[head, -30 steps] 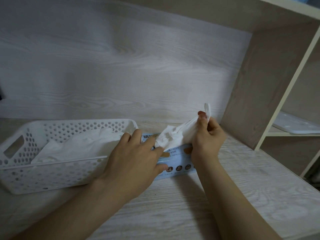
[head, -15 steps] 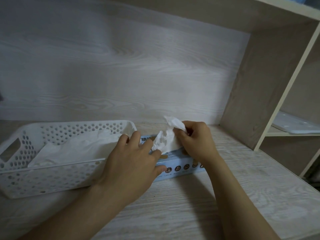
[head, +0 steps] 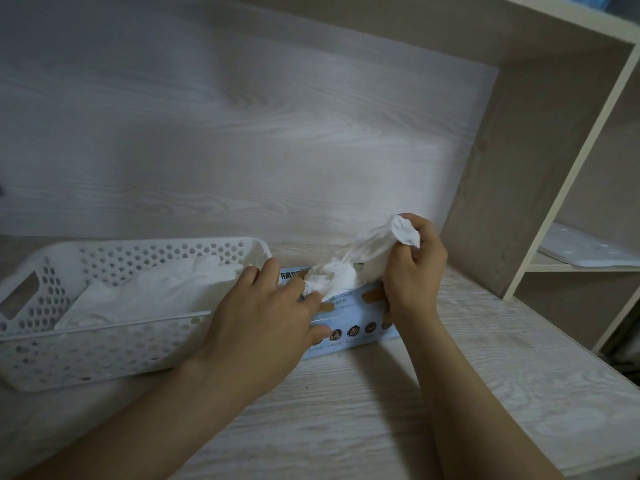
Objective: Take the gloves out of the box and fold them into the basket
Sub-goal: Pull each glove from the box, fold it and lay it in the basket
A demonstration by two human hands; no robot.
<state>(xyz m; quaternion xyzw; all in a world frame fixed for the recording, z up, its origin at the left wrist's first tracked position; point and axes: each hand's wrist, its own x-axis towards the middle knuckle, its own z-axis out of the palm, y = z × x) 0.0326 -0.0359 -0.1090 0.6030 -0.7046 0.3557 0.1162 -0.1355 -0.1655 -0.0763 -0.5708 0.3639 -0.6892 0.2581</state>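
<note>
From the head camera, the light-blue box [head: 356, 317] of gloves lies towards the back of the desk [head: 381, 410], just beside the right end of the white perforated basket [head: 104, 344]; the meeting point is hidden by the left hand [head: 263, 317]. That hand rests flat on the box top, fingers straight and spread, thumb along the front face. The right hand [head: 412, 268] is above the box's right part, its fingers curled tight round a crumpled white glove [head: 374, 251] whose lower end trails down to the box opening. Folded gloves [head: 156, 289] lie inside the basket at the desk's left side. Right of the desk, past an upright panel [head: 519, 168], a white tray [head: 585, 249] sits on a side shelf.
</note>
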